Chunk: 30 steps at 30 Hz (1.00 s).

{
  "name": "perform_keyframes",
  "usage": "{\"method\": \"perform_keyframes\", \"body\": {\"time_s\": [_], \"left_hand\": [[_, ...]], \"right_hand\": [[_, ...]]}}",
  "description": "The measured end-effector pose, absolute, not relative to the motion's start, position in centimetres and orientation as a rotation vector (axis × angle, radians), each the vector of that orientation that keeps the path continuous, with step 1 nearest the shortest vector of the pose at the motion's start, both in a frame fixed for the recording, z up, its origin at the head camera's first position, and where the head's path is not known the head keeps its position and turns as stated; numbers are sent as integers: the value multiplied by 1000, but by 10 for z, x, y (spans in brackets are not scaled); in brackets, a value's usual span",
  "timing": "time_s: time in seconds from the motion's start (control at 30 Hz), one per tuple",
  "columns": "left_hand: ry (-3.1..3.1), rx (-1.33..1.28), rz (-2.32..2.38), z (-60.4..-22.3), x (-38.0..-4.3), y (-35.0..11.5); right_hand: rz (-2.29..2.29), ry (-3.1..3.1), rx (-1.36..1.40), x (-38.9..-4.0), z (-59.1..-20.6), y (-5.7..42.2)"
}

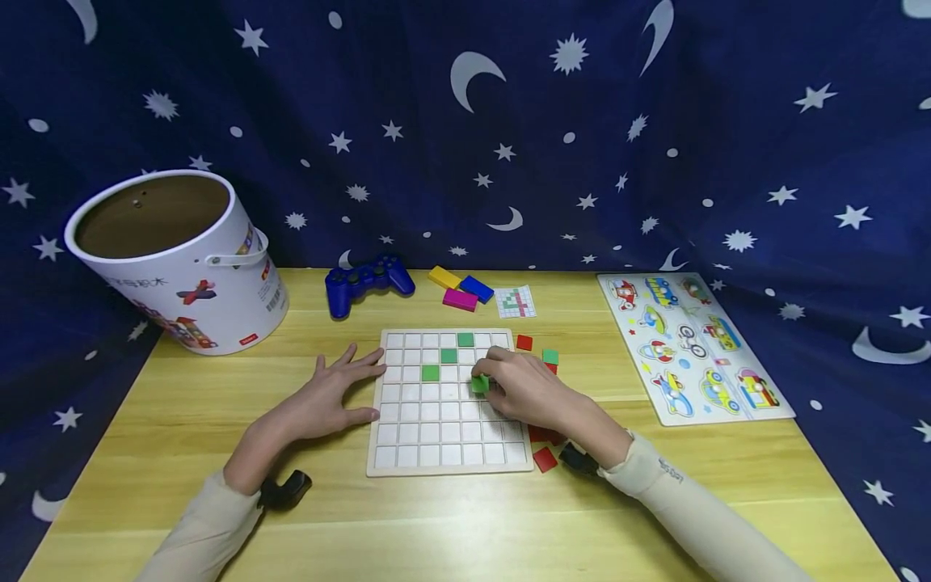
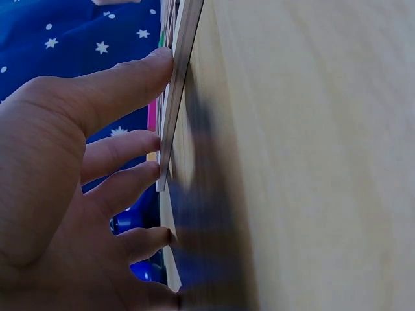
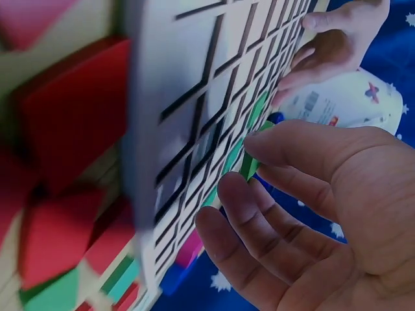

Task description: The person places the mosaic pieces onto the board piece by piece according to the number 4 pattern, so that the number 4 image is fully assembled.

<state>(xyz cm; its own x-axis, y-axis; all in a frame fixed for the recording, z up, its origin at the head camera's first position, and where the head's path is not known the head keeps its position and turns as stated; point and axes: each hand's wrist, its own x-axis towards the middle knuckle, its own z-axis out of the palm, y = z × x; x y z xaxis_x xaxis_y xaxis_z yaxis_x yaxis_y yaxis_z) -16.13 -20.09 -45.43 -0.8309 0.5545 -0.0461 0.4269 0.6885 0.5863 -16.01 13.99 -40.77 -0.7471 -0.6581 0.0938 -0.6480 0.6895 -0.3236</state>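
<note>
Fingers and thumb of my right hand (image 1: 520, 386) pinched a small, flat, green square tile (image 1: 479, 385) over a square white gridded board (image 1: 429, 434) with a pale wooden rim; I could not tell whether the tile touched the cells. Three matching green tiles (image 1: 448, 356) sat in cells in a diagonal, to the left of that hand and beyond it. My left hand (image 1: 323, 398) was spread, uncurled, its thumb and some fingertips against the board's left edge. Small red square tiles (image 1: 545, 460) lay just beside the board, around my right hand. Beyond my left hand rested a dark-blue plastic game controller (image 1: 367, 280).
</note>
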Motion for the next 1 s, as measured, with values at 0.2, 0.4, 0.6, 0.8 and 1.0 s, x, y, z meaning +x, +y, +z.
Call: {"method": "perform_keyframes", "body": {"time_s": [0.2,0.4,0.6,0.8,1.0], "left_hand": [[2675,798,863,-454,-161,-201],[2673,797,859,-455,-161,-201],[2674,796,859,-454,-160,-201],[2678,800,855,-453,-160,-200],[2682,798,853,-454,-160,-201]], "right_hand": [[-542,2801,-1140,-166,-411,117],[-517,2759,-1216,-169,-414,94],[-446,2743,-1280,-172,-416,73],[-424,2713,-1301,-176,-418,58],[-397,2682,-1320,-178,-414,49]]}}
